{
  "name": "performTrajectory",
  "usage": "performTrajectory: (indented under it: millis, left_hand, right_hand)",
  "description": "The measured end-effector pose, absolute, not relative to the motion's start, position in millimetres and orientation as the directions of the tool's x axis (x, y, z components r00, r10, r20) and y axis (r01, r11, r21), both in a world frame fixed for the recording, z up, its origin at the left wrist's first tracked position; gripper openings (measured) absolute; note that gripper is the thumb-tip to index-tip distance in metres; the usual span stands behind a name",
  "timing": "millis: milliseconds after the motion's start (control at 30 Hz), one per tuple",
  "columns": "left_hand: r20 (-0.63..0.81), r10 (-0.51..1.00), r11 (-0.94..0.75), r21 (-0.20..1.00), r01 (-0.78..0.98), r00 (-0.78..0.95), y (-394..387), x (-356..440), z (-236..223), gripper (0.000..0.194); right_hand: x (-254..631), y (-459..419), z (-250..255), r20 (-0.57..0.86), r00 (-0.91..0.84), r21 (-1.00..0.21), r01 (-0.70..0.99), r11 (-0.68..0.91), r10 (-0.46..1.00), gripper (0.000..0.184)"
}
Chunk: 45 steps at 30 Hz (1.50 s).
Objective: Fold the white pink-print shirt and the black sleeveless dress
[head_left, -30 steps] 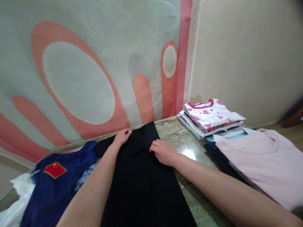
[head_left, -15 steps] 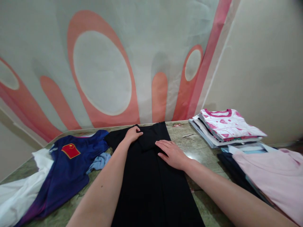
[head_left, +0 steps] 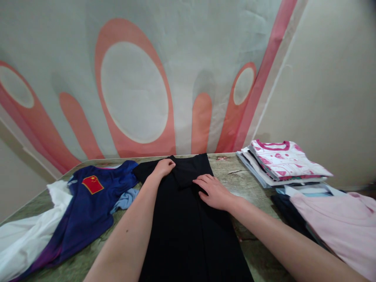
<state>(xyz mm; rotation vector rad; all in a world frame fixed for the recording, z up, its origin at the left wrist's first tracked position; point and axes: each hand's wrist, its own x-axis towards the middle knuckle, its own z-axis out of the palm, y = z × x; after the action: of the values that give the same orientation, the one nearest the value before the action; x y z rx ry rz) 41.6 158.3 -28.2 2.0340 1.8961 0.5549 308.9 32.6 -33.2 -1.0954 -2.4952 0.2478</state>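
Note:
A black T-shirt lies lengthwise in front of me, its right side folded inward and the sleeve turned over onto the body. Near the collar, my left hand is closed, thumb and fingers pinching the black fabric. My right hand rests on the folded right part with its fingers stretched out and the thumb apart. Its fingertips touch the edge of the turned-over sleeve. The shirt's left sleeve spreads out beyond my left wrist.
On the left lie a loose dark blue shirt with a red flag patch, a white garment and a light blue cloth. Folded clothes at right include a pink-patterned white shirt and a pink shirt. A wall stands behind the wood-patterned table.
The view has shifted slightly, moving everything a little to the right. Both hands stay at nearly the same places on the black T-shirt.

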Motion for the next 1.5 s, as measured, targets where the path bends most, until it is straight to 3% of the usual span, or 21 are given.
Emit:
performTrajectory:
  millis: [267, 633, 900, 1100, 1233, 1367, 1500]
  left_hand:
    - [0.13, 0.985, -0.15, 0.328, 0.933, 0.113, 152, 41, -27, 0.021]
    - [0.132, 0.989, -0.115, 0.412, 0.904, 0.065, 162, 38, -41, 0.023]
    - [0.092, 0.996, -0.051, 0.552, 0.832, 0.0, 157, 48, -36, 0.014]
    - [-0.067, 0.996, 0.092, 0.771, 0.63, -0.063, 153, 61, -34, 0.017]
    - [-0.138, 0.987, 0.163, 0.834, 0.527, -0.087, 152, 64, -37, 0.023]
    - [-0.18, 0.983, 0.178, 0.87, 0.459, -0.039, 150, 64, -34, 0.033]
    - [-0.132, 0.988, 0.09, 0.917, 0.388, 0.084, 143, 68, -16, 0.045]
  right_hand:
    - [294, 27, -45, 0.361, -0.64, -0.269, 0.625, 0.733, 0.678, 0.047]
    - [296, 28, -44, 0.339, -0.681, -0.226, 0.611, 0.759, 0.649, 0.05]
    - [295, 28, -46, 0.31, -0.721, -0.241, 0.571, 0.785, 0.619, 0.053]
    - [293, 30, -45, 0.293, -0.708, -0.248, 0.592, 0.767, 0.642, 0.059]
    - [293, 31, -45, 0.3, -0.712, -0.242, 0.587, 0.773, 0.635, 0.057]
    - [293, 31, -46, 0.341, -0.71, -0.249, 0.564, 0.787, 0.616, 0.055]
    - [295, 33, -51, 0.432, -0.642, -0.325, 0.545, 0.773, 0.634, 0.05]
